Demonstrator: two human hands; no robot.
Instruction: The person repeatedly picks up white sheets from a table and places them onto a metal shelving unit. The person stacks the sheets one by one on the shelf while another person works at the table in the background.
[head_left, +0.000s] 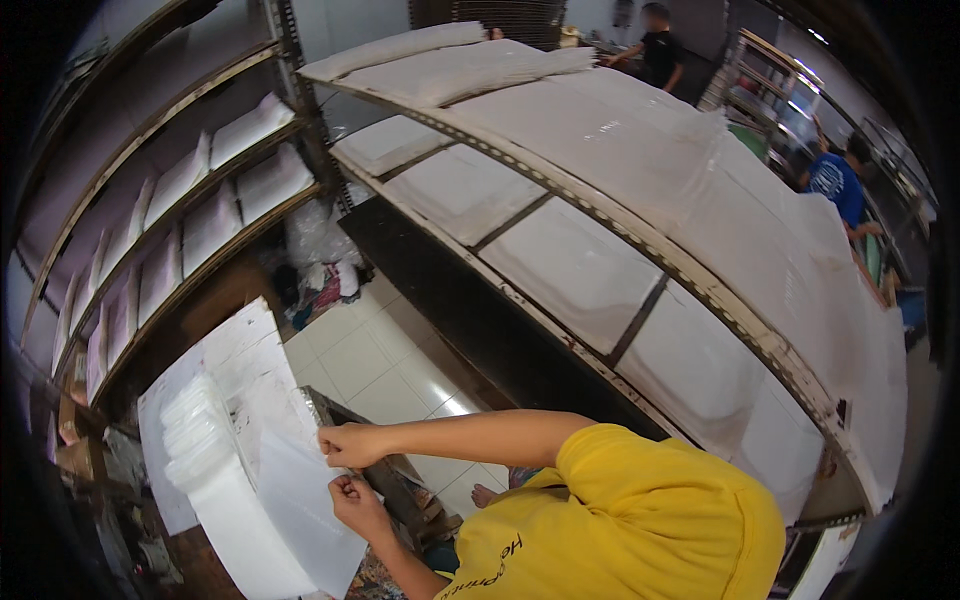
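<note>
The left hand (360,508) pinches the plastic sheet (306,512), lying toward eight o'clock; the right hand (350,446) curls, grip unclear.

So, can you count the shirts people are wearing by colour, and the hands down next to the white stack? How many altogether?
Yellow shirt: 1
Black shirt: 1
Blue shirt: 1
Left hand and right hand next to the white stack: 2
Total: 5
</note>
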